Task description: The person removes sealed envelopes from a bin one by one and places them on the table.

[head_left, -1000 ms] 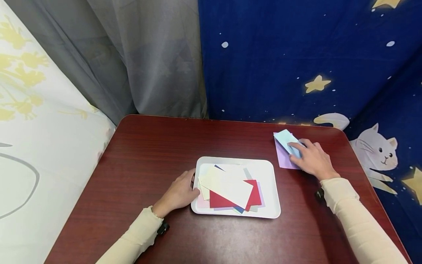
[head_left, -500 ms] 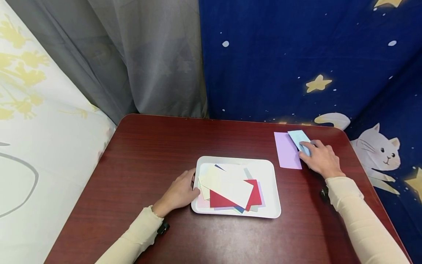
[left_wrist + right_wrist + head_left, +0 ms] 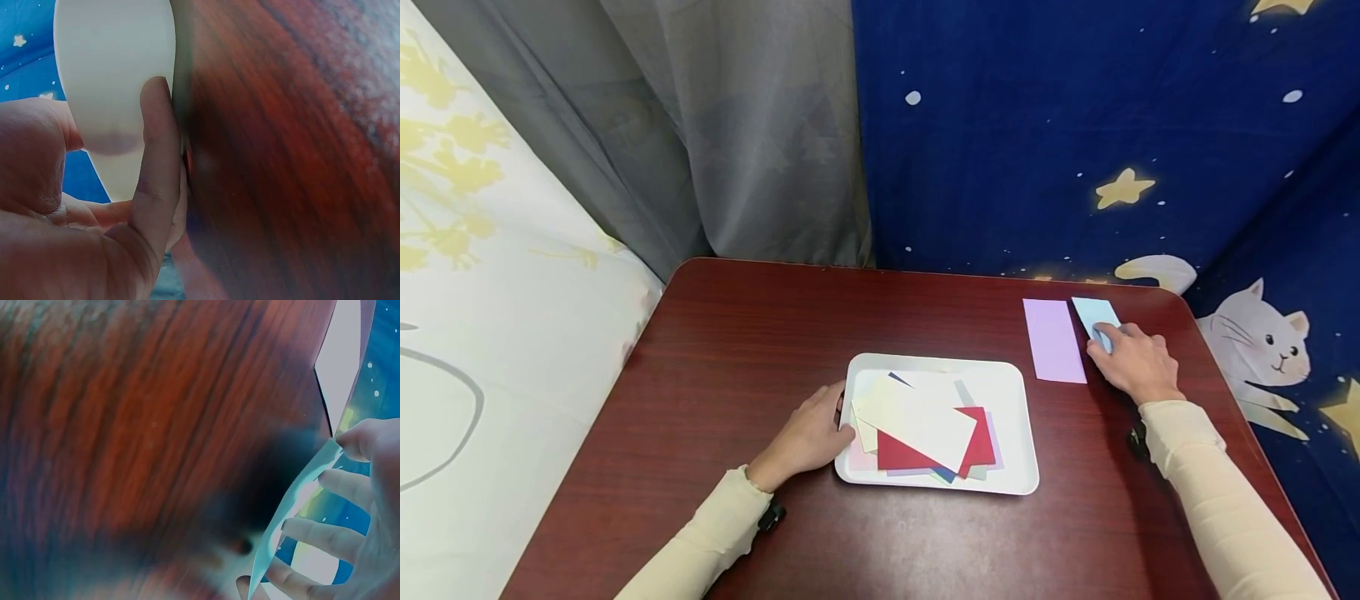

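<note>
Curtains (image 3: 985, 167) are backing the table (image 3: 737, 333). Head: right hand (image 3: 1137, 362) is likely placing the blue card (image 3: 1092, 309) beside the purple card (image 3: 1055, 342). Left wrist: left hand (image 3: 805, 433) is gripping the tray (image 3: 1018, 433). Right wrist: fingers (image 3: 325, 536) are pinching blue card, probably needing gentle release.

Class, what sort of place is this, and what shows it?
Probably a curtained-off indoor tabletop workspace: a wood-grain table, with a grey curtain and a star-patterned blue curtain behind it.

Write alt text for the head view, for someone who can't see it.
A person's right hand holds a light blue sheet beside a lilac sheet on a reddish-brown table; the left hand grips a white tray of colored papers.
</note>
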A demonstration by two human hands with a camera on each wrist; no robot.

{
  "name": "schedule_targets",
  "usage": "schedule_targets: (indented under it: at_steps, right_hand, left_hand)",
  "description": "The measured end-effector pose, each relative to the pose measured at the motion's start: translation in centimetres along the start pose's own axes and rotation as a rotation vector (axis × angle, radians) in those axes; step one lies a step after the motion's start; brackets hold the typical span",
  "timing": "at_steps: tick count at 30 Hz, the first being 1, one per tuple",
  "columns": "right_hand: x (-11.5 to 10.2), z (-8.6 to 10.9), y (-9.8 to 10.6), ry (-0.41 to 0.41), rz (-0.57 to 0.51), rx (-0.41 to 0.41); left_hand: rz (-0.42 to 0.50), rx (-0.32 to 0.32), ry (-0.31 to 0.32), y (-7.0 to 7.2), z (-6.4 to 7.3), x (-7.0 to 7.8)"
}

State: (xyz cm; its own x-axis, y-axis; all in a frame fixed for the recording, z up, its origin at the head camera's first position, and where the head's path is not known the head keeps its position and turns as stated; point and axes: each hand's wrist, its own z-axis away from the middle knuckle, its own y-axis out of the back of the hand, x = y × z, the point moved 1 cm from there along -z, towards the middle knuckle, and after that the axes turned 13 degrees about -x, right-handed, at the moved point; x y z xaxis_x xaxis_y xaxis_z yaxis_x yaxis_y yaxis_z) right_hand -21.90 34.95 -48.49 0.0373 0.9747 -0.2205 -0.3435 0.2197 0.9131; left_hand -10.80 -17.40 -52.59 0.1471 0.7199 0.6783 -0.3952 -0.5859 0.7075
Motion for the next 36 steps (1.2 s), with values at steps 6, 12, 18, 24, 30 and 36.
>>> schedule_targets:
  at_steps: [6, 12, 18, 24, 30, 36]
  right_hand:
    - [0.32, 0.01, -0.03, -0.027, 0.002, -0.012]
    - [0.60, -0.04, 0.06, -0.038, 0.011, -0.017]
    - [0.62, -0.26, -0.01, -0.045, 0.017, -0.004]
    - [0.68, -0.34, -0.11, -0.045, 0.016, 0.004]
    - [0.74, -0.30, -0.22, -0.045, 0.008, 0.000]
    - [0.94, -0.18, -0.40, -0.049, 0.012, 0.019]
  left_hand:
    - [0.004, 0.002, 0.004, 0.04, -0.01, 0.12]
    - [-0.006, 0.005, 0.003, 0.02, -0.01, 0.06]
    - [-0.010, 0.009, -0.003, 0.00, 0.02, 0.03]
    - [-0.018, 0.012, -0.005, -0.03, -0.01, -0.06]
    - [-0.013, 0.008, 0.001, 0.02, 0.13, 0.09]
    - [-0.011, 0.004, -0.012, 0.24, 0.43, 0.54]
